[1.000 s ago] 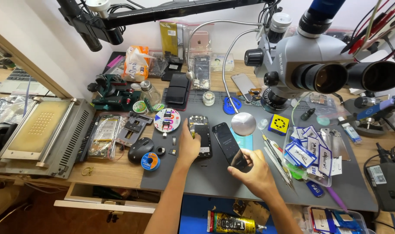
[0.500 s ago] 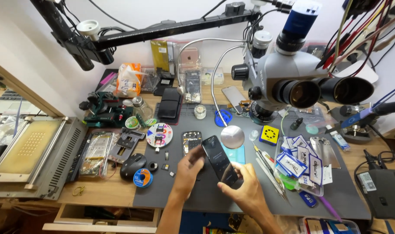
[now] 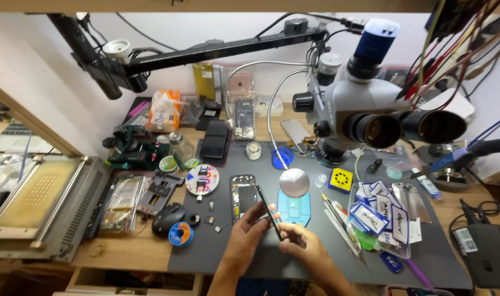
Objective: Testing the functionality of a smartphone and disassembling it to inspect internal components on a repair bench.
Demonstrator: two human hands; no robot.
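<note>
Grey mat (image 3: 315, 257) lay under both my hands. My left hand (image 3: 247, 238) and right hand (image 3: 299, 248) each pinched the black screen (image 3: 269, 212), which stood on edge, tilted toward eleven o'clock. Just beyond it, at twelve, the opened phone (image 3: 243, 194) lay flat on the mat. At three o'clock sat the packets (image 3: 382, 215); at nine, the mouse (image 3: 167, 218).

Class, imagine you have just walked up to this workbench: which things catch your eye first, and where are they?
A large grey stereo microscope looms at upper right over the dark work mat. At the mat's front, the left hand and right hand hold a thin dark phone on edge, beside an opened phone body. A black boom arm spans the top.
</note>
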